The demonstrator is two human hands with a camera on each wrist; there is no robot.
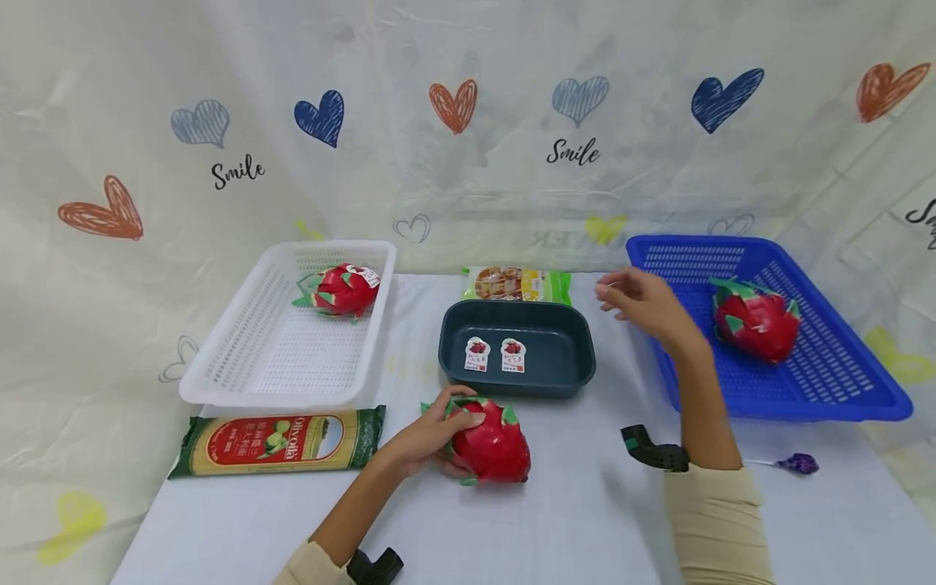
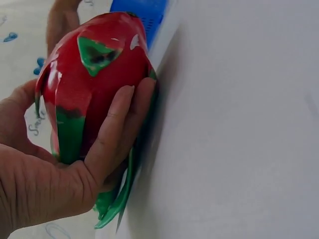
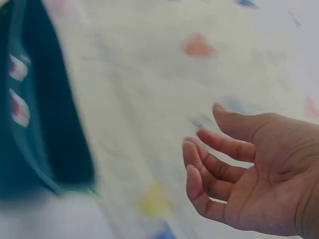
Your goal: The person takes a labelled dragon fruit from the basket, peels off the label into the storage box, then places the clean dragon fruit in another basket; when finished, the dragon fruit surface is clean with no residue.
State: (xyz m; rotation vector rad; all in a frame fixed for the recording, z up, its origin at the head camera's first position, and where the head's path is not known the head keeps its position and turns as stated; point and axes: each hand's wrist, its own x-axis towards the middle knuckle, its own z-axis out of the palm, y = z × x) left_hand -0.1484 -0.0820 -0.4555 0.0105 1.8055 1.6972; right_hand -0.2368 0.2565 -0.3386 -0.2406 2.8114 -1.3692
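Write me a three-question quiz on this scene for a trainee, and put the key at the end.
1. Which of the person's hands grips a dragon fruit?
2. True or false: the lollipop lies outside the blue basket.
3. How many stickers show in the dark tray?

Key:
1. The left hand.
2. True.
3. Two.

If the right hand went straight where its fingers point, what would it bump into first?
Probably the green-edged snack packet behind the dark tray, though depth is unclear: the right hand might pass above it.
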